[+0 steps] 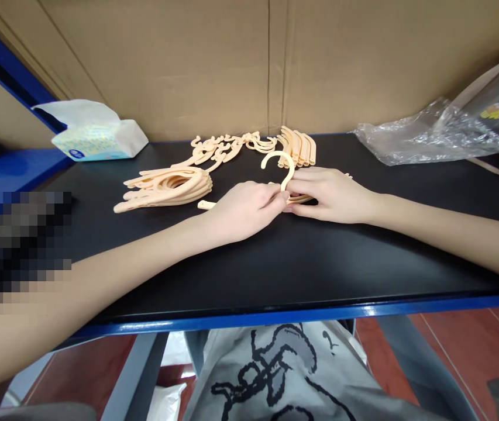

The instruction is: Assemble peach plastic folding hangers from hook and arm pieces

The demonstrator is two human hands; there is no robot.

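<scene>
Over the middle of the black table, my left hand (247, 207) and my right hand (334, 194) meet at a cream plastic clothes hanger (292, 169). Its curved hook rises between them, opening to the left. Thumb and fingers of my left hand pinch the base of the hook, and one end of a cream bar (206, 205) sticks out past that hand. My right hand closes around the hanger from the other side, its fingers curled. Both hands cover most of the joint. Just beyond my left hand lies a stack of cream hanger arms (172, 187).
Behind lie a loose heap of cream hooks (220, 149) and a bundle of curved cream pieces (300, 146). A tissue pack (100, 140) sits at back left, a clear plastic bag (424, 134) at back right. Cardboard (165, 64) walls the rear; a blue edge (275, 314) runs along the front.
</scene>
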